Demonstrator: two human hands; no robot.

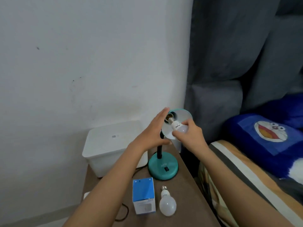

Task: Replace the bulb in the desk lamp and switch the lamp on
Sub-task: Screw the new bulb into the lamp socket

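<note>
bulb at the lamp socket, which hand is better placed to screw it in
Right. The right hand already grips the white LED bulb, its metal thread at the socket in the teal lamp shade. The left hand is open, flat against the shade.

white storage box [113, 145], cartoon pillow [265, 135], striped bedding [242, 174]

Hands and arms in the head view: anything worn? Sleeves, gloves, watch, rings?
Nothing worn that shows. Left hand and right hand are bare, no gloves, and no rings are visible. Both forearms are uncovered to the frame's bottom edge: no sleeves, watch, bands or markings.
</note>
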